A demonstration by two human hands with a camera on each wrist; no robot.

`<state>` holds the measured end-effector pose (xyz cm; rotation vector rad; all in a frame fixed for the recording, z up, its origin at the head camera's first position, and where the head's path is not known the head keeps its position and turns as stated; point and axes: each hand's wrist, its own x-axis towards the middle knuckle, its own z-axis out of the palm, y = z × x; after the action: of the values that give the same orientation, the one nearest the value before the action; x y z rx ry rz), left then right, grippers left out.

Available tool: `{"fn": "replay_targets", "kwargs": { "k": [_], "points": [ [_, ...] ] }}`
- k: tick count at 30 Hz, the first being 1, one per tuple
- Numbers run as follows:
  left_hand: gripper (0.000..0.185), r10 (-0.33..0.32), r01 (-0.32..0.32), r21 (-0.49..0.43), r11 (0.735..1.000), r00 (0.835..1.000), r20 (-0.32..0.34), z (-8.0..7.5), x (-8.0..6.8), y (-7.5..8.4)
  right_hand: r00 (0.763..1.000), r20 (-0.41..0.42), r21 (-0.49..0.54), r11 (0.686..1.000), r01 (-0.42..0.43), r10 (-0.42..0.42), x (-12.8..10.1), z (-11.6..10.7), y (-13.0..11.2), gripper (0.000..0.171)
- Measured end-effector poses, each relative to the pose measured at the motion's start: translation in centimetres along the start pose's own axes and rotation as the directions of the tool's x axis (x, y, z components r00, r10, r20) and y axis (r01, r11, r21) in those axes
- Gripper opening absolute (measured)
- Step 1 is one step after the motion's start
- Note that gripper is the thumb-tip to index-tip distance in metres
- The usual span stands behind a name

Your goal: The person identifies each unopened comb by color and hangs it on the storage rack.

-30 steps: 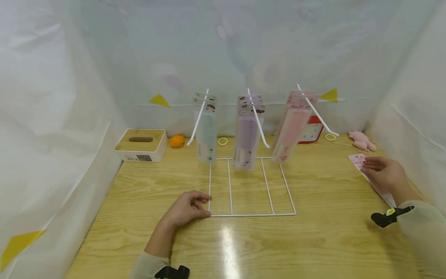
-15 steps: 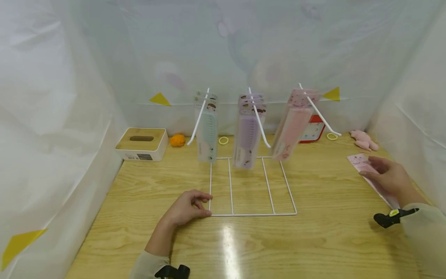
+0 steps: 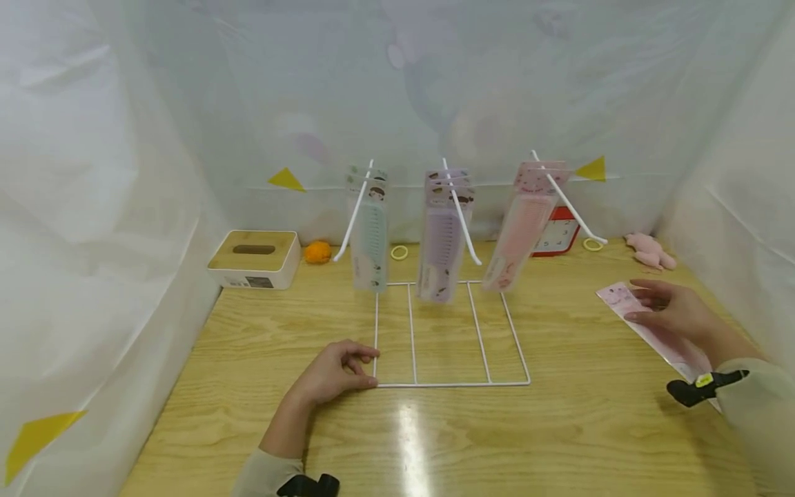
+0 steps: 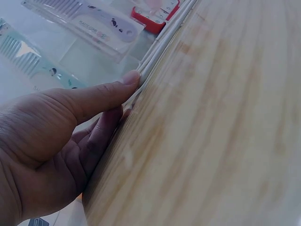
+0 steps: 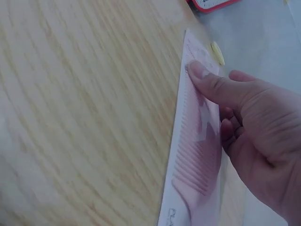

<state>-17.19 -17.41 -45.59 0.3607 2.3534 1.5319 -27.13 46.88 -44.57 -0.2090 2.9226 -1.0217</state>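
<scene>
My right hand (image 3: pixel 677 314) holds a packaged pink comb (image 5: pixel 193 155) by its side edges at the table's right, thumb on the near face and fingers at the far edge. At the front left corner of the white wire display rack (image 3: pixel 453 384), my left hand (image 3: pixel 332 371) grips the base wire between thumb and fingers. Packaged combs hang from the rack's three prongs: green (image 3: pixel 371 238) on the left, purple (image 3: pixel 442 235) in the middle, pink (image 3: pixel 524 224) on the right. The thumb (image 4: pixel 108 94) lies along the wire in the left wrist view.
Along the back stand a tissue box (image 3: pixel 254 259), an orange ball-like object (image 3: pixel 318 252), two yellow rings (image 3: pixel 399 252), a red-framed clock or calendar (image 3: pixel 559 231) and a pink soft toy (image 3: pixel 649 250). White sheeting (image 3: pixel 93 241) encloses the table on the sides and back.
The right hand has lifted the pink comb slightly and brought it left, its thumb now on the pack's near face. The left hand stays at the rack's corner.
</scene>
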Motion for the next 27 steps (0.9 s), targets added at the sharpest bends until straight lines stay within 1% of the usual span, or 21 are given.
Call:
{"fn": "replay_targets", "kwargs": {
  "k": [5,10,12,16,18,20,23,25,27],
  "points": [
    [0.045,0.001,-0.001,0.000,1.000,1.000,0.000,0.0,0.0,-0.1,0.998,0.019,-0.025,0.998,0.054,-0.053,0.2,0.4,-1.1,0.069],
    [0.044,0.008,-0.008,-0.001,1.000,1.000,-0.005,0.0,0.1,-0.3,0.997,0.043,-0.071,0.996,0.062,-0.059,0.2,-0.1,-2.3,0.057],
    [0.044,0.008,-0.008,-0.005,1.000,1.000,-0.005,0.0,0.1,-0.2,0.997,0.030,-0.068,0.995,0.074,-0.072,0.2,-0.5,-3.2,0.050],
    [0.044,0.007,-0.007,-0.007,1.000,1.000,-0.006,0.1,0.0,-0.1,0.993,-0.030,0.033,0.993,0.114,-0.113,-0.1,-1.5,-5.6,0.037],
    [0.044,0.006,-0.006,-0.004,1.000,1.000,-0.008,0.1,0.1,-0.1,0.991,-0.069,0.076,0.990,0.119,-0.113,-0.3,-2.0,-6.9,0.032],
    [0.044,0.003,-0.003,0.002,1.000,1.000,-0.018,-0.1,0.0,0.0,0.992,-0.084,0.114,0.988,0.105,-0.096,-0.5,-2.4,-8.5,0.027],
    [0.044,0.004,-0.004,0.011,1.000,1.000,-0.020,-0.3,-0.2,0.0,0.987,-0.123,0.171,0.978,0.119,-0.098,-1.0,-2.5,-10.6,0.017],
    [0.044,0.012,-0.011,0.010,1.000,1.000,-0.017,-0.2,-0.2,0.1,0.982,-0.142,0.235,0.960,0.153,-0.122,-1.7,-2.7,-11.8,0.014],
    [0.044,0.015,-0.015,0.008,1.000,1.000,-0.009,0.0,-0.1,0.1,0.971,-0.156,0.347,0.910,0.228,-0.183,-2.5,-2.8,-12.9,0.017]
  ]
}}
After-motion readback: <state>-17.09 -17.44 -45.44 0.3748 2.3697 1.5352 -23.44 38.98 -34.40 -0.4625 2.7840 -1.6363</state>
